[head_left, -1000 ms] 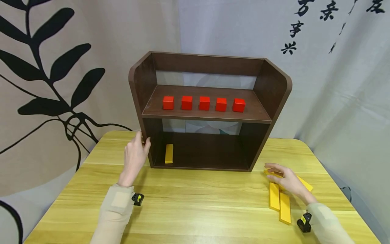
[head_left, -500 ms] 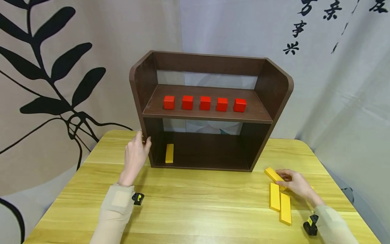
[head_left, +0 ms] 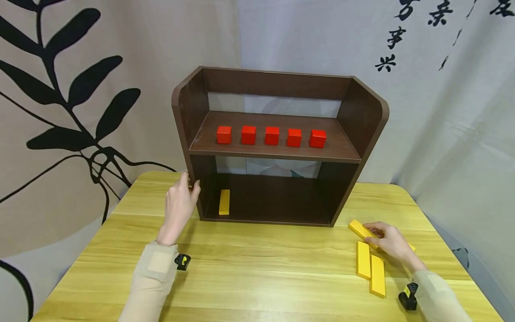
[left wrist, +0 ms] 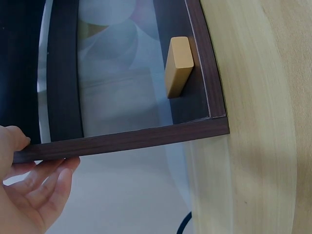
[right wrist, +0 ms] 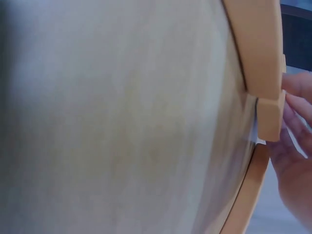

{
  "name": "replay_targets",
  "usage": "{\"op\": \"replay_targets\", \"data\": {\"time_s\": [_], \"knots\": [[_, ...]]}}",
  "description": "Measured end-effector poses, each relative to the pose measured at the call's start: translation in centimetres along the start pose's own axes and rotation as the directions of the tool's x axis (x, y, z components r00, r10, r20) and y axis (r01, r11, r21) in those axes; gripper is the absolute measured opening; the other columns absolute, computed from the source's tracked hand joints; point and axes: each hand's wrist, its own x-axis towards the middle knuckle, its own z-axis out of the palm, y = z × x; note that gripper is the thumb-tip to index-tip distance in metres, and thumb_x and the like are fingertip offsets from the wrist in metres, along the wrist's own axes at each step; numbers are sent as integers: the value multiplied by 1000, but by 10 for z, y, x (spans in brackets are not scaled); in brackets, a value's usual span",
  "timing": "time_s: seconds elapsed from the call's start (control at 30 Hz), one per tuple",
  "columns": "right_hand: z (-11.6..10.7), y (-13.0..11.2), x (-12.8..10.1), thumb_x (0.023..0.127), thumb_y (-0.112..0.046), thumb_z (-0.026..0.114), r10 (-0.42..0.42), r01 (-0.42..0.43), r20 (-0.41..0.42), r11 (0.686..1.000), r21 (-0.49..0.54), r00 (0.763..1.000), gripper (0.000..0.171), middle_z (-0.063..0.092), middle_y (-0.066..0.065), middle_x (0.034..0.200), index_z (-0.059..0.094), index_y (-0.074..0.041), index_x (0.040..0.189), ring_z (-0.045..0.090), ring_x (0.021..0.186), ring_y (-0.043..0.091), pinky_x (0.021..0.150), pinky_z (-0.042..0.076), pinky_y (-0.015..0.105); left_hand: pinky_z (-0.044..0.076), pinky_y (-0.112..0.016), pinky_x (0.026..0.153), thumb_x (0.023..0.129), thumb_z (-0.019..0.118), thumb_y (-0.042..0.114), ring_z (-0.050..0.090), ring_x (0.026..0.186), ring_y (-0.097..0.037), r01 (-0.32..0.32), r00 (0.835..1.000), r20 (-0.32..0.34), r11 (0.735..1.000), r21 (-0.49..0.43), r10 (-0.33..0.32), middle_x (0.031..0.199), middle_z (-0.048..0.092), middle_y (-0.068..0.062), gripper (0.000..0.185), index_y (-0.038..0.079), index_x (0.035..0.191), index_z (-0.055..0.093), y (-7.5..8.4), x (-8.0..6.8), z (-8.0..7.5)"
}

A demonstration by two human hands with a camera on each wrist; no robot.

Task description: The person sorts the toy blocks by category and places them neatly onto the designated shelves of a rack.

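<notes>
A yellow block (head_left: 363, 230) is held by the right hand (head_left: 392, 245) at the right side of the tabletop (head_left: 257, 268), just off the near right corner of the brown shelf unit (head_left: 277, 143); the block lies slanted, its far end pointing toward the shelf unit, and the fingers (head_left: 373, 226) are curled over its near half. In the right wrist view the block's end (right wrist: 270, 117) is seen pinched between fingertips, though much of that view is blurred. Whether the block rests on the tabletop or is lifted just off it cannot be told. Two more yellow blocks (head_left: 370, 267) are laid side by side just near of the held one, lengthwise toward the viewer. The left hand (head_left: 179, 206) is placed against the left side panel of the shelf unit, with the thumb set on the panel's front edge and the fingers (left wrist: 46, 183) lying nearly straight along its outer face, as the left wrist view shows. Inside the lower compartment, close to that left panel, a single yellow block (head_left: 224, 201) is stood on its long edge. On the upper shelf five red cubes (head_left: 271, 135) are lined up in a row from left to right, evenly spaced and apart from one another.
</notes>
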Motion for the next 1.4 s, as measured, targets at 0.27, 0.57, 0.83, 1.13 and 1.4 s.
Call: {"op": "replay_targets", "data": {"time_s": [0.27, 0.57, 0.83, 1.13, 1.4], "knots": [[-3, -1, -1, 83, -11, 72, -53, 53, -78, 999, -10, 996, 36, 68, 16, 106, 64, -2, 116, 60, 92, 8, 76, 54, 22, 42, -45, 41, 89, 64, 11, 58, 51, -40, -2, 1000, -10, 1000, -1, 2, 64, 56, -21, 22, -4, 89, 49, 0, 0, 1], [-8, -18, -3, 80, -8, 73, -151, 149, -120, 988, -26, 981, 34, 68, 15, 108, 66, -2, 114, 57, 90, -7, 76, 53, 21, 42, -45, 41, 88, 64, 11, 57, 51, -40, -5, 1000, -11, 1000, -7, 4, 64, 56, -20, 21, -4, 88, 49, -1, -1, 1], [-8, -35, -9, 78, -6, 75, -226, 226, -128, 974, -14, 966, 36, 67, 14, 112, 67, -5, 113, 59, 93, -2, 78, 53, 20, 41, -43, 40, 88, 64, 11, 56, 49, -39, -2, 1000, -8, 1000, -6, 1, 62, 55, -20, 22, -4, 88, 49, -1, -1, 1], [-3, -53, -9, 75, -5, 78, -321, 320, -146, 947, -30, 936, 40, 68, 10, 110, 68, -7, 114, 61, 92, 3, 77, 54, 24, 43, -44, 41, 88, 64, 10, 58, 51, -40, 3, 1000, -4, 1000, -9, -3, 64, 56, -21, 21, -5, 88, 49, -1, 0, 0], [5, -69, -5, 73, -1, 78, -374, 371, -158, 927, -47, 914, 40, 70, 7, 107, 69, -7, 111, 63, 91, 6, 77, 54, 21, 40, -41, 39, 88, 64, 10, 56, 48, -37, -8, 1000, -10, 1000, -6, 8, 61, 54, -19, 21, -5, 88, 49, -1, 0, 1]]}}
